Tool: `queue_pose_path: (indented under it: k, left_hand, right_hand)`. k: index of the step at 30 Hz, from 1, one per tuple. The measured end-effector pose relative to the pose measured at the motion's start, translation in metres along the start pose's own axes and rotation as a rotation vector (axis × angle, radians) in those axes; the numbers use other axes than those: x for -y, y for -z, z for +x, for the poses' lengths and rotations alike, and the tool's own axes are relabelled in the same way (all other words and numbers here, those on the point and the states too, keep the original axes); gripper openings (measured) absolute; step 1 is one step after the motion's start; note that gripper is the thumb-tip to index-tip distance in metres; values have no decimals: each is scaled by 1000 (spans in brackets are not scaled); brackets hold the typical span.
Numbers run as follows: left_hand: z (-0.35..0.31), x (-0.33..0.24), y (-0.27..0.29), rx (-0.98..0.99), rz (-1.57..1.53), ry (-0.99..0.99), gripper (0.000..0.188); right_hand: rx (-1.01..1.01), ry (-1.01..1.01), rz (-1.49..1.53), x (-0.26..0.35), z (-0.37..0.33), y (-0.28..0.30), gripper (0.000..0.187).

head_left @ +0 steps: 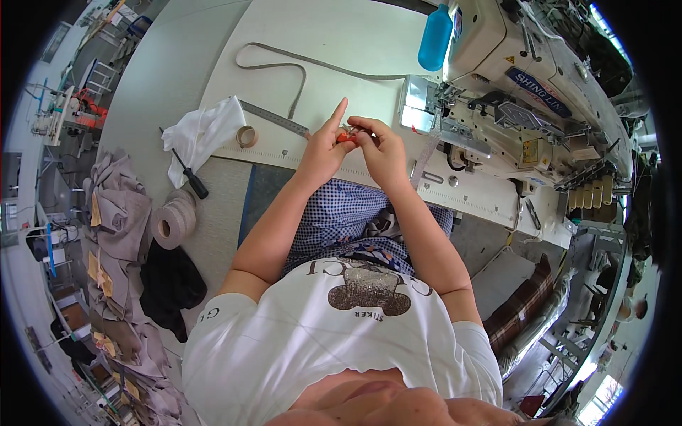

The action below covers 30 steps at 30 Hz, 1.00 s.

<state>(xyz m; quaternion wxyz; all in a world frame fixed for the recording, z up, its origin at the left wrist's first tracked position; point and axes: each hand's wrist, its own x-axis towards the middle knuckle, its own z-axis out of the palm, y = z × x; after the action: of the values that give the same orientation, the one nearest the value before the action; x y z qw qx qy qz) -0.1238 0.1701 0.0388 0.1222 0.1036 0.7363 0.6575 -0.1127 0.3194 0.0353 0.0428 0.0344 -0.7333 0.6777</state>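
Over the front edge of the white sewing table, my two hands meet around a small red-orange thing (346, 136) with what looks like a metal part; its kind is too small to tell. My left hand (323, 150) grips it from the left, with the index finger pointing up and away. From the other side, my right hand (383, 150) pinches at the metal part with bent fingers. A steel ruler (273, 118) lies just left of my left hand. Behind the hands, a grey strap (312, 58) runs in a loop toward the sewing machine (526, 85).
A blue bottle (435, 39) stands beside the machine. To the left lie a tape roll (246, 136), white cloth (206, 135), a black-handled screwdriver (195, 183), a thread cone (172, 219), and black cloth (170, 287). Greyish garment pieces (117, 206) pile up farther left.
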Motion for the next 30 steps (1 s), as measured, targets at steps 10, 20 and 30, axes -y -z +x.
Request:
queue_pose_path:
  k: [10,20,30]
  left_hand:
    - [1,2,-3,-64,104,-157,80]
    - [-6,-12,-2,-21,151,-83,83]
    - [-8,-8,-4,95,-106,-54,85]
  right_hand:
    - [-64,217,-25,13,-10,-7,25]
    - [-285,562,-522,17,-16,3,18]
    - [-497,432,-151,31,-28,6,9]
